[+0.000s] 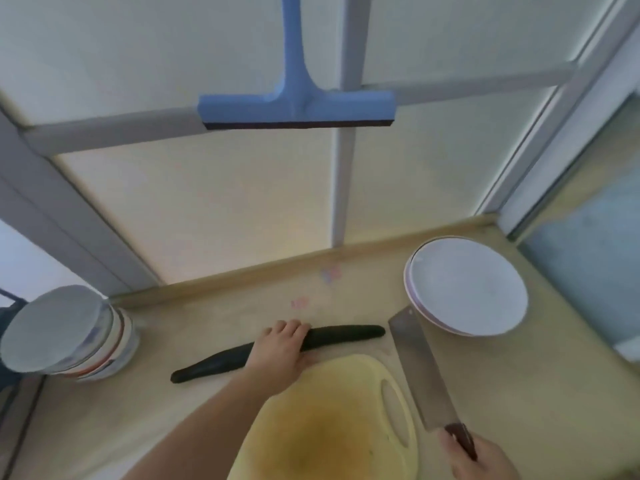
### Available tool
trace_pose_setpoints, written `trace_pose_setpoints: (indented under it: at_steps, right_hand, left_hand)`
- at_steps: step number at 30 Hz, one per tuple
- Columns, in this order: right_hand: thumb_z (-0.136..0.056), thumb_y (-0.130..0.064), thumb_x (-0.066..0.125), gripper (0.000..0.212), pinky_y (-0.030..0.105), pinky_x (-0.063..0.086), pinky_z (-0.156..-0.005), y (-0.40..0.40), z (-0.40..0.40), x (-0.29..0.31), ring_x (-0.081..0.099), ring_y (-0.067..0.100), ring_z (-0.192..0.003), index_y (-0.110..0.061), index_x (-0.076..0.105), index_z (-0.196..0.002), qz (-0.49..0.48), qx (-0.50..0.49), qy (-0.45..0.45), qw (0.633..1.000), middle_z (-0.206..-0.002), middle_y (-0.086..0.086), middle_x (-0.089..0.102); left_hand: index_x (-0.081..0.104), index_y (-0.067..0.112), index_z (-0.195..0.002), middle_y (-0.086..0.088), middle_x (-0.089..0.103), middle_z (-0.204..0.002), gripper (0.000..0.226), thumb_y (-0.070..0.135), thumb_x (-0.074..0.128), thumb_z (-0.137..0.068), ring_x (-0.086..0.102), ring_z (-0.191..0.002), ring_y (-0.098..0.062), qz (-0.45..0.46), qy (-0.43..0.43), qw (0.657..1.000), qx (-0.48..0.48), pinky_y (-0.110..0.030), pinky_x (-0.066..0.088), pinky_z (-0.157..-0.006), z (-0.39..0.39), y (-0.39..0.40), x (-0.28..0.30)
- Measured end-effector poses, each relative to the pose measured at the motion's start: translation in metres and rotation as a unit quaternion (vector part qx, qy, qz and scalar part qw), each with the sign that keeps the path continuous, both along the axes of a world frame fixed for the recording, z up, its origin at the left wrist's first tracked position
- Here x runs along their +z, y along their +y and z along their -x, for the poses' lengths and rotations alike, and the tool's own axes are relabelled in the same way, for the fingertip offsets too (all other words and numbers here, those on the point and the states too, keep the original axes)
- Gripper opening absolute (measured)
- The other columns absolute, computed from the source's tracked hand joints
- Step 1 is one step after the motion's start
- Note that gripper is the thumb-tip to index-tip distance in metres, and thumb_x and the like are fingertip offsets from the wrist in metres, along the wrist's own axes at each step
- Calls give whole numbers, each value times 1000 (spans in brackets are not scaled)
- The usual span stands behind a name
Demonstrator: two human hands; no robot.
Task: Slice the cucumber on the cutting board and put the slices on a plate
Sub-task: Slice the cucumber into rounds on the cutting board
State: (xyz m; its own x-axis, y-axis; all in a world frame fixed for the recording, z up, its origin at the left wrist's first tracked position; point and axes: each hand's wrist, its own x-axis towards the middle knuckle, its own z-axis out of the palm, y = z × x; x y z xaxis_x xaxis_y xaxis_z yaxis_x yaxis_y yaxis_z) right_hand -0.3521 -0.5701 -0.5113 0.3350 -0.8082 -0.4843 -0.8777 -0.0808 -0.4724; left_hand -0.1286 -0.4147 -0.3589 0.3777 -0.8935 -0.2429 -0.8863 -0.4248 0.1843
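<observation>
Now the left hand (278, 348) curls over the middle of the dark cucumber (341, 334), which lies whole on the counter (519, 393) just beyond the yellow cutting board (329, 427). Right hand (485, 460) grips the cleaver (420, 368) by its handle, blade pointing toward the white plate (467, 285).

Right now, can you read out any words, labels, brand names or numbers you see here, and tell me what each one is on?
No text can be read.
Countertop: small pink and blue marks, too blurred to read.
Stacked bowls: coloured bands only, no letters.
Knife, plate, cutting board, cucumber: no markings visible.
</observation>
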Motion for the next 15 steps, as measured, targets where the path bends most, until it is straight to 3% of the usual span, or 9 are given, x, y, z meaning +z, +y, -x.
trace_pose_setpoints:
  at_steps: [1, 2, 4, 6, 7, 8, 9, 12, 15]
  right_hand:
    - [-27, -107, 39, 126, 18, 48, -49, -3, 1, -22, 70, 18, -95, 11, 66, -61, -46, -5, -24, 999, -50, 33, 58]
    - [-41, -102, 46, 113, 19, 46, -48, -3, 8, -5, 71, 16, -83, 9, 63, -57, -110, -25, -73, 991, -48, 28, 59]
    - [-75, -66, 66, 63, 27, 44, -55, 14, 66, 116, 64, 18, -57, -10, 59, -49, -75, -12, -59, 995, -42, 3, 59]
    - [-88, -41, 68, 51, 30, 42, -57, 36, 145, 238, 59, 20, -51, -12, 57, -48, -54, -49, -26, 997, -42, 0, 58]
    - [-89, -36, 68, 50, 30, 41, -56, 43, 98, 200, 57, 20, -48, -11, 57, -47, -107, -104, -130, 980, -42, 1, 58]
    - [-89, -34, 68, 50, 30, 40, -56, 40, 105, 196, 56, 20, -46, -11, 57, -47, -132, -119, -75, 981, -41, 3, 57]
    - [-89, -32, 69, 50, 30, 39, -56, 42, 105, 185, 53, 21, -43, -10, 56, -47, -120, -73, -95, 985, -41, 4, 56]
    - [-91, -28, 68, 49, 27, 35, -54, 37, 108, 165, 46, 17, -34, -8, 54, -48, -118, -133, -140, 974, -41, 7, 51]
    - [-91, -32, 66, 54, 27, 35, -53, 38, 107, 164, 45, 15, -32, -10, 52, -44, -88, -107, -159, 978, -40, 6, 51]
  left_hand:
    - [30, 31, -153, 8, 39, -151, 52, 52, 37, -106, 39, -133, -19, -5, -6, 1000, 5, -37, 33, -111, 2, -2, -3]
    - [30, 30, -152, 7, 39, -149, 50, 50, 36, -107, 40, -131, -20, -6, -16, 1000, 10, -37, 35, -109, 3, -4, -6]
    - [30, 29, -152, 6, 41, -148, 46, 43, 36, -108, 42, -128, -20, -6, -40, 999, 7, -36, 37, -106, 5, -9, -5]
    - [29, 27, -152, 5, 42, -147, 45, 36, 37, -109, 44, -125, -19, -4, -43, 999, -6, -33, 38, -104, 7, -9, -3]
    - [28, 26, -153, 5, 42, -147, 45, 33, 39, -109, 45, -124, -18, 0, -43, 999, -9, -32, 39, -103, 7, -6, -1]
    - [28, 27, -153, 5, 43, -146, 45, 31, 39, -109, 46, -122, -17, 7, -47, 999, -8, -31, 40, -101, 8, -2, 0]
    - [28, 27, -152, 6, 43, -145, 45, 34, 37, -109, 47, -120, -17, 12, -52, 999, -4, -30, 40, -99, 10, 5, 3]
    - [30, 27, -152, 8, 45, -143, 48, 48, 30, -108, 49, -118, -15, 10, -33, 999, 6, -30, 41, -99, 29, 35, 14]
    - [35, 28, -147, 11, 49, -137, 46, 49, 28, -106, 53, -113, -14, -11, -36, 999, 4, -31, 47, -96, 58, 82, 8]
